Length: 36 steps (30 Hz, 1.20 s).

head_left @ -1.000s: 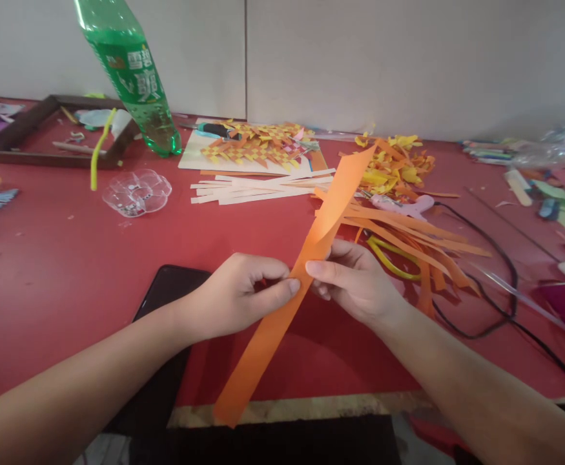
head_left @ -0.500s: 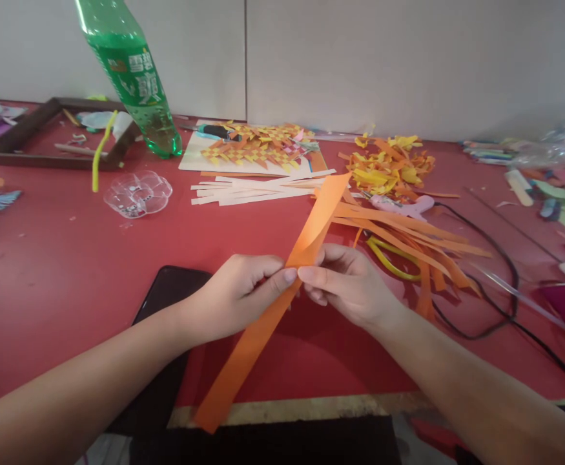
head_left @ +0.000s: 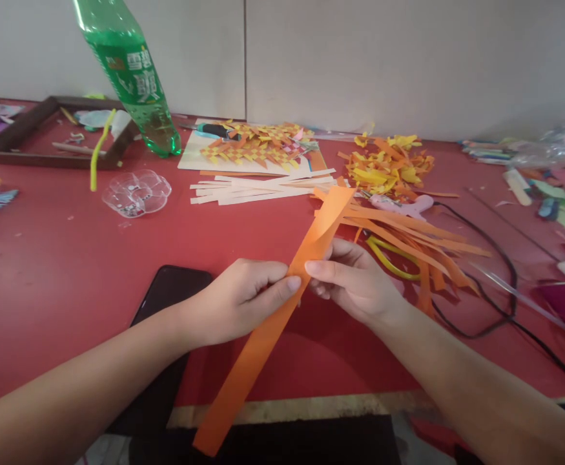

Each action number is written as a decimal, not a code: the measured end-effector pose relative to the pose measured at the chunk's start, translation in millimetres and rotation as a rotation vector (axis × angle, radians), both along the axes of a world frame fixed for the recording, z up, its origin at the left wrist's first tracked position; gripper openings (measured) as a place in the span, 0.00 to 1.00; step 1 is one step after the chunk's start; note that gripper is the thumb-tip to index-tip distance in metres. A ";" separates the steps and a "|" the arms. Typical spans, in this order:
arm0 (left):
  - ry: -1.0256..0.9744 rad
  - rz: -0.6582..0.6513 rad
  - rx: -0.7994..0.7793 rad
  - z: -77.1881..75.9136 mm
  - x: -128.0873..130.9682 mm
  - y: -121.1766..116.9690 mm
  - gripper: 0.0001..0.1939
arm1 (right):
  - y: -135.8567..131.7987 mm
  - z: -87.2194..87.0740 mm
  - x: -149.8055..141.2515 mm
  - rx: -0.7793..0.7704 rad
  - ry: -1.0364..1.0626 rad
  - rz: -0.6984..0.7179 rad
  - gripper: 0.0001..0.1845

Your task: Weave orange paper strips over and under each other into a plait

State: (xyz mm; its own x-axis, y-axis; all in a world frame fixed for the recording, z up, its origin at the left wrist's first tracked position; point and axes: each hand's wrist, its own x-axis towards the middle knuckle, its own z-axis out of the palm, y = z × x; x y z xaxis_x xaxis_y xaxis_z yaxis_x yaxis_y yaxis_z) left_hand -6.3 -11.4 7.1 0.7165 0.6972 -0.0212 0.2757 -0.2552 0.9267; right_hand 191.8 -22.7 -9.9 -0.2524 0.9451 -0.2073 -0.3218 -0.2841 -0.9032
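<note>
A long orange paper strip (head_left: 263,345) slants across the middle of the view, its lower end past the table's front edge and its upper end curled. My left hand (head_left: 248,297) pinches it near the middle, thumb on top. On the other side, my right hand (head_left: 354,274) grips the strip's right edge between thumb and fingers, just above the left thumb. Some fingertips are hidden behind the paper. Loose orange strips (head_left: 408,232) lie beyond the right hand, over yellow-handled scissors (head_left: 391,258). A black phone (head_left: 166,294) lies partly under my left forearm.
A tall green bottle (head_left: 132,84) stands at the back left beside a dark frame (head_left: 20,158) and a clear petal-shaped dish (head_left: 137,194). Pale strips (head_left: 248,189), a heap of orange and yellow paper pieces (head_left: 389,168), a pink glue gun (head_left: 405,205) and its black cord (head_left: 500,245) lie farther back.
The strip has slid slightly down and toward me through the hands; its upper end sits lower. My right thumb has shifted slightly up and right, parting from the left thumb.
</note>
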 end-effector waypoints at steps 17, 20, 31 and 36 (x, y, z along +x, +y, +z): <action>0.073 0.028 -0.061 4.1 0.5 -0.9 0.21 | 0.3 0.8 0.3 0.009 -0.056 -0.028 0.16; 0.048 0.023 -0.080 5.1 0.9 -1.1 0.20 | -0.5 -0.2 -0.5 0.019 -0.065 -0.007 0.16; 0.110 0.044 -0.029 6.7 -0.4 0.2 0.22 | 2.2 5.8 -1.5 -0.025 -0.018 -0.101 0.18; 0.126 0.038 -0.042 8.8 -0.6 0.4 0.22 | 6.7 8.3 1.7 0.015 -0.020 -0.162 0.20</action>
